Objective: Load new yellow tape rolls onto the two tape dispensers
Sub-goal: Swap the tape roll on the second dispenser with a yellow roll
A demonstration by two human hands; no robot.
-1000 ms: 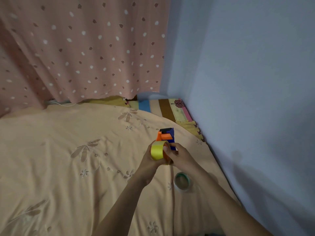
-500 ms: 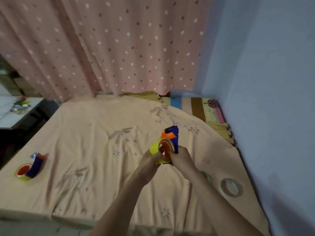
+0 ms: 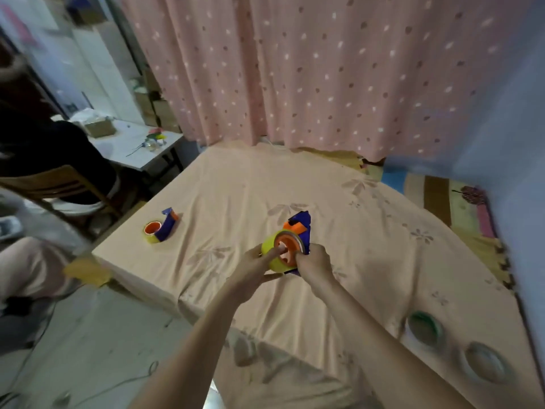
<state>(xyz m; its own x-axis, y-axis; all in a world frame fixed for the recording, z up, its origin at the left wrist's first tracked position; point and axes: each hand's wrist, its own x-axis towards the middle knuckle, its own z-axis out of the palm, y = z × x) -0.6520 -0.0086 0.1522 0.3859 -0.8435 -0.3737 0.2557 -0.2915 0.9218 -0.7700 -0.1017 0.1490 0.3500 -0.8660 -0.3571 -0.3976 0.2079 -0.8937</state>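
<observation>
**Seating a yellow roll on the held dispenser, above the sheeted bed**

Both hands work in mid-air over the peach floral sheet (image 3: 265, 184). The left hand (image 3: 254, 268) cups the yellow tape roll (image 3: 272, 255) from below and the side, fingers curled round its rim, one finger lying across the orange hub (image 3: 287, 250). The right hand (image 3: 314, 262) is closed on the blue-and-orange tape dispenser (image 3: 300, 228), pinching its body just behind the roll. The roll appears pushed onto the hub, though whether it is fully seated cannot be told. A second dispenser (image 3: 162, 228), with a yellow roll already on its orange hub, lies near the bed's left edge.

Risks, as a judgement: a roll pressed on askew may jam or slip off the hub; the loose tape end may stick to a finger or to the sheet; the soft, wrinkled bedding gives no firm backing for pressing down.

Room: the sheet ahead and to the left is open. Two spent tape rings, one green (image 3: 424, 327) and one pale (image 3: 482, 363), lie near the right edge, well apart from the hands. The bed's near-left corner drops to the floor.
</observation>
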